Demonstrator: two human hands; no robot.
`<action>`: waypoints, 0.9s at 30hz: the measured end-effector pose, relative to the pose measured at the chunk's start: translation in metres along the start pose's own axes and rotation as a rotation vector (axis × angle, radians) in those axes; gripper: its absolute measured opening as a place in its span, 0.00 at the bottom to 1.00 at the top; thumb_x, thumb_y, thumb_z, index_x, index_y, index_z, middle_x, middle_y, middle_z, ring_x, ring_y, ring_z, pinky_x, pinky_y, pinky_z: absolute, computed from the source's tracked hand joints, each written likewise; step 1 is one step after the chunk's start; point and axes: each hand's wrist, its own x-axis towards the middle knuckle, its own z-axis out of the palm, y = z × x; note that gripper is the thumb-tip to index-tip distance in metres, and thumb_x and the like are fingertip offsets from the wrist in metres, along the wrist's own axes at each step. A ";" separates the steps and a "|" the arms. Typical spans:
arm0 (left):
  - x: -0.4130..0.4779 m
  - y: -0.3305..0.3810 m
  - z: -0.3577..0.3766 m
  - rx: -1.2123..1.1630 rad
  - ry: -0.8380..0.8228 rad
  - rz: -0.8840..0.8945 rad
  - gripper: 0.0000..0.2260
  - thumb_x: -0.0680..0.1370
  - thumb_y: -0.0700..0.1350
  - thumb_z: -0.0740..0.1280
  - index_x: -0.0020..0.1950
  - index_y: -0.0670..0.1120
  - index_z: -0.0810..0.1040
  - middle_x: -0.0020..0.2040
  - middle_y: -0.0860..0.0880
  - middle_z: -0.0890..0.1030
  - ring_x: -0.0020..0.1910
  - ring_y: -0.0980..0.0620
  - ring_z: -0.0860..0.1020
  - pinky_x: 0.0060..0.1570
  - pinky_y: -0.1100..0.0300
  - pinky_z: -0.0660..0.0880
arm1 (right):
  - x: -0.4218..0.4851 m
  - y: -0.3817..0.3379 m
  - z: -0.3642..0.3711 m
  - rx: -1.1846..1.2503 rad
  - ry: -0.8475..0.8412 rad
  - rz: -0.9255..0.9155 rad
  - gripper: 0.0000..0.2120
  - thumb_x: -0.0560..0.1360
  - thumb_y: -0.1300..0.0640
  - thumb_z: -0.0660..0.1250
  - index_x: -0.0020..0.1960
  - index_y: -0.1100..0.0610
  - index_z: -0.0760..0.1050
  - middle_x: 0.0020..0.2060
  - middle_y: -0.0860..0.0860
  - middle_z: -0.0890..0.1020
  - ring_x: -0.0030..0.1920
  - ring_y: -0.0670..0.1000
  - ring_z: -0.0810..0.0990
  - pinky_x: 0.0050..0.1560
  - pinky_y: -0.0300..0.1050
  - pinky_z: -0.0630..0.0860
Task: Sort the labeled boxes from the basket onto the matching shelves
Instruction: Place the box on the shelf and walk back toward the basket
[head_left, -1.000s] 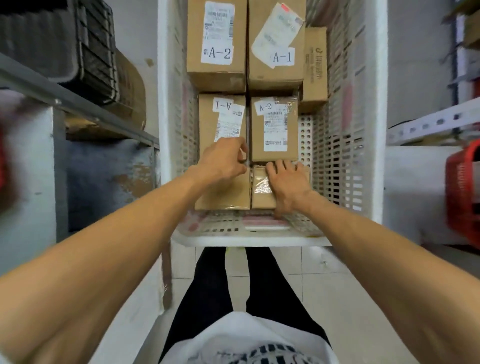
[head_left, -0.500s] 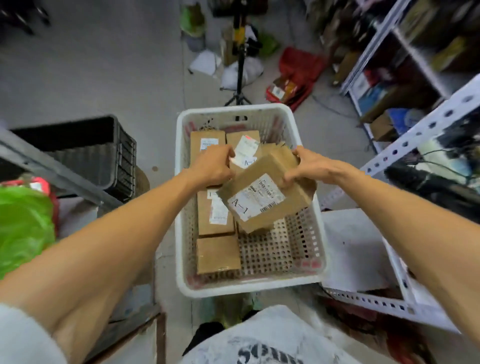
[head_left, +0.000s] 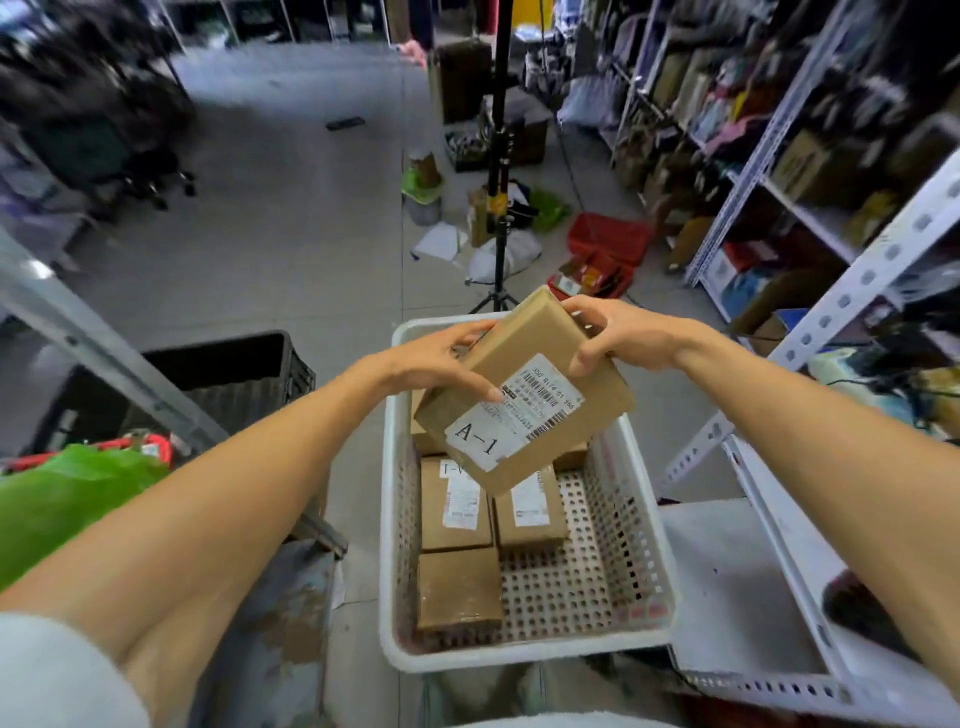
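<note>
A: Nearest first. What's seen at the btm?

B: A white perforated basket (head_left: 524, 656) is seen at btm centre. Brown boxes are laid flat along its left and middle. A plain box (head_left: 457, 590) is nearest. Behind it, a left labelled box (head_left: 456, 506) and a right labelled box (head_left: 530, 512) are set side by side, touching. More cardboard further back is partly hidden.

A: And the held one?

B: The A-1 box (head_left: 519, 364) is held in the air over the basket's far half, clear of the others. Its long axis is set on a diagonal, near-left to far-right. The broad face w/ the white label (head_left: 511, 410) is turned up twd the camera. "A-1" is written at the near-left end.

A: Grips?

B: The left grip (head_left: 436, 358) is wrapped round the box's left side, w/ the thumb pressed on the label face and the fingers curled over the far edge. The right grip (head_left: 628, 332) is clamped on the far-right end, thumb on the top face, fingers hooked over the far corner. The box is gripped by both.

A: Surroundings?

B: At left, a green bag (head_left: 67, 499) and a black crate (head_left: 244, 374) are seen by a grey rail (head_left: 104, 353). A white shelf (head_left: 727, 582) is set just beside the basket at right, w/ perforated uprights (head_left: 852, 291). Further off, a tripod (head_left: 497, 218) and a red basket (head_left: 610, 241) are seen on the floor. Stocked racks at far right are blurred.
</note>
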 end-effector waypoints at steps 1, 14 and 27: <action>-0.002 0.001 0.003 -0.052 0.036 0.017 0.46 0.58 0.58 0.78 0.72 0.65 0.60 0.67 0.52 0.69 0.63 0.53 0.72 0.62 0.55 0.71 | -0.002 0.000 -0.003 0.030 -0.022 -0.003 0.43 0.52 0.53 0.76 0.67 0.52 0.68 0.59 0.52 0.77 0.58 0.52 0.78 0.50 0.44 0.78; -0.035 -0.005 0.044 -0.659 0.543 0.008 0.31 0.75 0.55 0.69 0.75 0.57 0.59 0.59 0.49 0.80 0.50 0.49 0.83 0.44 0.46 0.81 | 0.012 0.003 0.047 0.201 0.248 -0.210 0.52 0.63 0.49 0.80 0.77 0.46 0.51 0.64 0.47 0.77 0.61 0.48 0.78 0.64 0.53 0.73; -0.110 -0.010 0.106 -0.340 0.329 0.215 0.46 0.74 0.51 0.72 0.76 0.63 0.38 0.69 0.56 0.70 0.64 0.57 0.71 0.64 0.59 0.68 | -0.108 0.026 0.159 0.248 0.464 -0.112 0.60 0.64 0.56 0.80 0.77 0.43 0.38 0.67 0.46 0.72 0.63 0.45 0.75 0.64 0.44 0.72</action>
